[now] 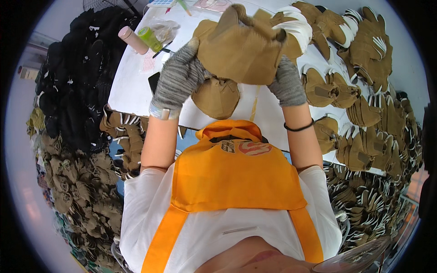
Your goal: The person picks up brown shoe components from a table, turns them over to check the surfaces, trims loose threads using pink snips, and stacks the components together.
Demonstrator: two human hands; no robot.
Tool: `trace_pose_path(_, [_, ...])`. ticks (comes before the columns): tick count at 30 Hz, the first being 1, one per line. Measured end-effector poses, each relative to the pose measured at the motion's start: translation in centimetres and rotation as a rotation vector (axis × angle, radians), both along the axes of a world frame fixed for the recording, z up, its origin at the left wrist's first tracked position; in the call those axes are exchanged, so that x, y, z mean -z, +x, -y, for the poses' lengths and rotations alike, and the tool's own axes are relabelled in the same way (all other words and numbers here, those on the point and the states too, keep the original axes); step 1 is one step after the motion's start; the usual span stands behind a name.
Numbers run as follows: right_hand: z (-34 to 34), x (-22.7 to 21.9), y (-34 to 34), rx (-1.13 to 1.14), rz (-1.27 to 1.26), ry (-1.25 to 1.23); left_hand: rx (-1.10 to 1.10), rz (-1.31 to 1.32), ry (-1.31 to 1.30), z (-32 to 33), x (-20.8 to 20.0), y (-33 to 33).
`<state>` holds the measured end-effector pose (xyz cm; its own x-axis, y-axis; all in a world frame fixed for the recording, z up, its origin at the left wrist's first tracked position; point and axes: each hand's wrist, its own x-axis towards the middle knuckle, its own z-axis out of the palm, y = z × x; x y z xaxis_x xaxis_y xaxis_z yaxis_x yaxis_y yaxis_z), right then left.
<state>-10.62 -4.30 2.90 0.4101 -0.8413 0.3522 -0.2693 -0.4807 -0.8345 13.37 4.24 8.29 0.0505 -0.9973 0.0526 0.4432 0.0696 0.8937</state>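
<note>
**Gloved hands hold up a tan fabric piece over a crowded worktop**

Nearest is an orange apron (236,175). Above it, the left hand (178,81) and right hand (287,82), in grey knit gloves, each grip a side of a tan fabric piece (239,48) raised above the white worktop (132,86). This looks like inspection or shaping; turning it would need a shifted grip. Another tan piece (217,96) lies below. The fingertips are hidden behind the fabric. Stacks of tan pieces (364,123) fill the right.
</note>
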Motion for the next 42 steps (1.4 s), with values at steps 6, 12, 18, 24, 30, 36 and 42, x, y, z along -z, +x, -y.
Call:
trace_pose_path(6, [-1.5,-0.2,5.0,-0.199,0.304,0.452,-0.154,-0.152,0.224,-2.1,2.8,3.5])
trace_pose_path(12, [-1.5,4.5,5.8,-0.052,0.398,0.778,-0.150,-0.293,0.429,-3.8,12.7,5.2])
trace_pose_path(18, [-2.1,9.1,5.4,0.018,0.280,0.729,-0.151,-0.240,0.511,-4.6,15.0,5.2])
trace_pose_path(24, [-4.2,10.5,5.3,0.191,-0.008,0.299,-0.157,0.715,0.429,-5.3,13.7,7.5])
trace_pose_path(30, [0.9,9.8,1.4,0.101,-0.477,-0.462,-0.311,0.974,-0.293,-2.7,4.3,2.6])
trace_pose_path(36, [0.4,1.6,4.8,-0.201,0.405,0.549,-0.137,0.995,-0.188,-1.5,4.5,-0.8])
trace_pose_path(42, [0.8,4.4,4.7,-0.416,0.287,0.194,-0.264,0.965,-0.395,-1.9,9.0,-0.3])
